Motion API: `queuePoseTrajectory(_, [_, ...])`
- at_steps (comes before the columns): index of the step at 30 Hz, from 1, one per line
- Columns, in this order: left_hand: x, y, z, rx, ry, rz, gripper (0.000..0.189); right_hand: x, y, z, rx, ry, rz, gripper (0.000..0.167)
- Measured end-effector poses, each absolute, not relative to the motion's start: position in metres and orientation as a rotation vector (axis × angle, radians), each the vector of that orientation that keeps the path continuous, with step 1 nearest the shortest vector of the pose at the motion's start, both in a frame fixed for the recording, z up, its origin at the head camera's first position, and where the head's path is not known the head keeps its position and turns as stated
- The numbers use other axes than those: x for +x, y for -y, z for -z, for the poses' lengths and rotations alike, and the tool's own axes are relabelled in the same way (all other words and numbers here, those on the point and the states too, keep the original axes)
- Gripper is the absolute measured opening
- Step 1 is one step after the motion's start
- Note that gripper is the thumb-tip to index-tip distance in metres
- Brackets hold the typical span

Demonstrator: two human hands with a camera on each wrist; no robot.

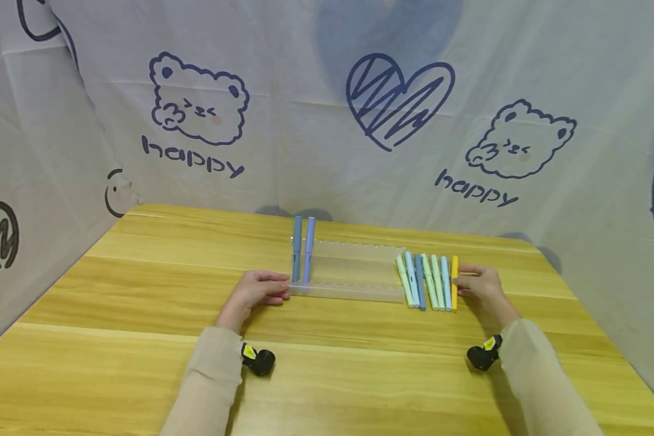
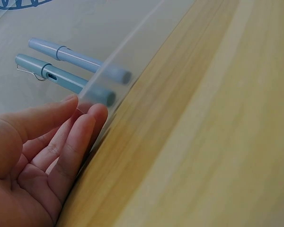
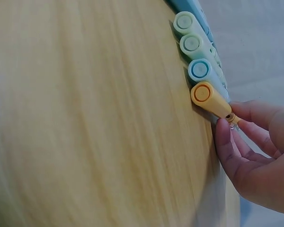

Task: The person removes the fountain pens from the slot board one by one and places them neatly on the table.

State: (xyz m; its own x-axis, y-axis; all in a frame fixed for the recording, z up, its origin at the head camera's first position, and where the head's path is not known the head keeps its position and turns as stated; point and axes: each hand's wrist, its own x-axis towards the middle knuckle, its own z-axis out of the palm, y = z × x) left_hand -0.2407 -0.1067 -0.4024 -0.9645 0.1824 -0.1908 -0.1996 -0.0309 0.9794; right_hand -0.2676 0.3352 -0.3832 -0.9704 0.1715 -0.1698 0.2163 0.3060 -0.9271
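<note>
A clear pen rack (image 1: pixel 354 294) with scalloped edges stands on the table. At its left end a dark teal-blue pen (image 1: pixel 297 248) and a lavender pen (image 1: pixel 309 249) lie side by side in the slots. My left hand (image 1: pixel 257 289) pinches the rack's front left corner between thumb and fingers. To the right of the rack is a row of several pale green and blue pens (image 1: pixel 436 284), with a yellow pen (image 1: pixel 455 290) at its right end. The thumb and fingers of my right hand (image 1: pixel 484 286) pinch the yellow pen around its middle, which is partly hidden in the right wrist view.
The wooden table (image 1: pixel 360 375) spreads out in front of the rack and pens. Behind it hangs a pale cloth (image 1: pixel 300 121) printed with bears and a heart. A small black camera (image 1: pixel 260 361) sits on the left wrist, another camera (image 1: pixel 482 356) on the right.
</note>
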Motion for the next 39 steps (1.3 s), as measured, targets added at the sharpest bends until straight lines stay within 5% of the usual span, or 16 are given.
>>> queuePoseTrajectory(32, [-0.242, 0.106, 0.401, -0.025, -1.962, -2.097, 0.032, -0.263, -0.329, 0.373, 0.371, -2.722, 1.682, 0.041])
queuePoseTrajectory(39, [-0.242, 0.106, 0.401, -0.025, -1.966, -2.098, 0.032, -0.287, -0.334, 0.396, 0.302, -2.810, 1.845, 0.034])
